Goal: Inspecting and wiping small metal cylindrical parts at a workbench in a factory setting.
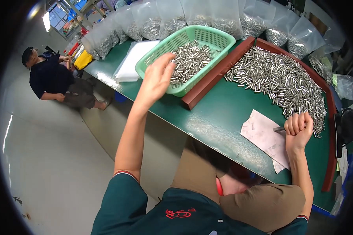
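Note:
My left hand (157, 80) is over the near left rim of a green plastic basket (143, 62), its fingers stretched out toward the small metal pins (190, 60) heaped inside. Nothing shows in that hand. At the right, my right hand (298, 129) is closed around a grey metal rod (279, 129), whose end sticks out to the left. Below the rod lies a smudged whitish cloth or paper (264, 135). A wide pile of shiny metal pins (278, 76) spreads just beyond my right hand on the green tabletop (211, 125).
Brown-red rails (219, 74) border the pile. Several clear bags of metal pins (225, 25) line the far edge. White plastic sheets (135, 62) lie left of the basket. Another person (53, 80) stands at the left. A black fan-like object (346, 125) is at the right.

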`<state>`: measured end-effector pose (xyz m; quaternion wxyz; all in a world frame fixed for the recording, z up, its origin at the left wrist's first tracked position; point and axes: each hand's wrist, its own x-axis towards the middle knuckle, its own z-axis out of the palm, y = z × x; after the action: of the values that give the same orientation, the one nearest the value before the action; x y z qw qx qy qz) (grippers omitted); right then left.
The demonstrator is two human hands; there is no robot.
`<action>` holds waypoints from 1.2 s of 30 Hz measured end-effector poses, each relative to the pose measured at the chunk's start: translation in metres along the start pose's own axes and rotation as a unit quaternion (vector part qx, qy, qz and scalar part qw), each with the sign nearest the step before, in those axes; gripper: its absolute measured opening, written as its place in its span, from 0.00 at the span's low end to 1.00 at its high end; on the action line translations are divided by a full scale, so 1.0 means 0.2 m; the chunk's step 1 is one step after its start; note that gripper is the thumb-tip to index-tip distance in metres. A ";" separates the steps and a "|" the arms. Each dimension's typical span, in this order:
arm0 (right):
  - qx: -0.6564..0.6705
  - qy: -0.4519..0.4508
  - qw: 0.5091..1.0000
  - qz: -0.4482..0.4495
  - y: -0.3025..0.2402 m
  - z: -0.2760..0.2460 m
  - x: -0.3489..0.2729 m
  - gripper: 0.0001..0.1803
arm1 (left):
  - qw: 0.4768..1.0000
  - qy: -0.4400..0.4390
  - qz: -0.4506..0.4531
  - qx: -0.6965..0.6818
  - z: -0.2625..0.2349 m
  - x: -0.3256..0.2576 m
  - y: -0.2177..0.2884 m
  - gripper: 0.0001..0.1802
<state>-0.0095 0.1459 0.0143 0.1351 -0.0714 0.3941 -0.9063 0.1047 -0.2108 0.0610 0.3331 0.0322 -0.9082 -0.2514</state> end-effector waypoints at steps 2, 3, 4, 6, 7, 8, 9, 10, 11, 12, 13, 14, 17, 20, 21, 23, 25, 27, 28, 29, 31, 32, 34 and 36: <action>-0.010 -0.004 1.000 -0.005 -0.01 -0.01 0.01 0.23 | 0.998 0.061 0.009 -0.011 0.01 0.04 0.01 0.15; -0.012 -0.006 1.000 -0.007 -0.01 -0.01 0.01 0.22 | 0.996 0.088 0.007 -0.031 0.01 0.04 0.03 0.15; -0.012 -0.006 1.000 -0.005 -0.02 -0.02 0.01 0.22 | 0.991 0.123 -0.001 -0.048 0.04 0.06 0.09 0.13; -0.016 -0.007 1.000 -0.007 -0.01 -0.02 0.02 0.22 | 0.984 0.144 0.017 -0.098 0.12 0.04 0.24 0.12; -0.016 -0.008 1.000 -0.005 -0.02 -0.02 0.02 0.22 | 0.982 0.130 0.017 -0.134 0.16 0.02 0.32 0.12; -0.014 -0.015 1.000 -0.007 -0.02 -0.02 0.02 0.22 | 0.988 0.082 0.034 -0.124 0.21 0.00 0.39 0.11; -0.011 -0.028 1.000 -0.004 0.00 -0.01 0.02 0.22 | 0.988 0.057 0.056 -0.132 0.26 -0.01 0.46 0.12; -0.010 -0.030 1.000 -0.002 0.00 0.00 0.02 0.22 | 0.977 0.012 0.014 -0.214 0.36 -0.04 0.46 0.13; -0.012 -0.024 1.000 -0.006 -0.01 0.00 0.01 0.22 | 0.982 0.013 0.093 -0.161 0.43 -0.03 0.50 0.13; -0.007 -0.020 1.000 -0.012 -0.01 -0.02 0.01 0.22 | 0.975 0.029 0.153 -0.161 0.51 -0.01 0.55 0.11; -0.009 -0.027 0.999 -0.013 -0.01 -0.02 0.01 0.23 | 0.968 0.013 0.180 -0.172 0.59 0.02 0.55 0.08; -0.007 -0.026 0.999 -0.017 -0.01 -0.03 0.01 0.23 | 0.964 0.011 0.196 -0.180 0.67 0.04 0.56 0.08; -0.025 -0.014 0.999 -0.016 0.00 0.02 -0.01 0.23 | 0.976 -0.029 0.207 -0.069 0.87 0.12 0.55 0.08; -0.046 -0.033 0.998 -0.013 -0.01 0.01 -0.01 0.22 | 0.972 -0.024 0.233 0.008 1.07 0.18 0.55 0.11; -0.047 -0.034 0.998 -0.014 0.00 0.01 -0.01 0.22 | 0.975 -0.019 0.220 0.029 1.13 0.17 0.53 0.12; -0.049 -0.033 0.998 -0.015 0.00 0.02 -0.01 0.22 | 0.978 -0.016 0.200 0.050 1.17 0.17 0.52 0.14; -0.052 -0.036 0.998 -0.012 0.01 0.01 0.00 0.22 | 0.981 -0.012 0.190 0.045 1.20 0.13 0.52 0.14; -0.054 -0.036 0.998 -0.012 0.01 0.01 0.00 0.22 | 0.981 -0.018 0.192 0.024 1.22 0.12 0.52 0.14; -0.058 -0.029 0.998 -0.017 0.01 0.01 0.00 0.22 | 0.980 -0.021 0.195 0.020 1.24 0.11 0.51 0.13; -0.062 -0.022 0.998 -0.022 0.01 0.01 0.00 0.22 | 0.980 -0.024 0.198 0.017 1.25 0.11 0.51 0.13; -0.065 -0.022 0.997 -0.023 0.01 0.01 0.00 0.22 | 0.979 -0.011 0.204 0.009 1.24 0.08 0.52 0.11; -0.064 -0.019 0.997 -0.024 0.01 0.01 0.00 0.22 | 0.979 -0.029 0.201 0.008 1.24 0.08 0.52 0.09; -0.065 -0.018 0.997 -0.024 0.00 0.02 0.00 0.22 | 0.977 -0.024 0.212 0.006 1.22 0.06 0.53 0.06; -0.061 -0.016 0.998 -0.024 0.00 0.02 0.00 0.22 | 0.974 -0.038 0.223 -0.013 1.24 0.04 0.54 0.05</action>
<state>-0.0081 0.1430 0.0168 0.1148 -0.1037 0.4449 -0.8821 -0.0441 -0.0115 -0.0442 0.3464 -0.1846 -0.9013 -0.1833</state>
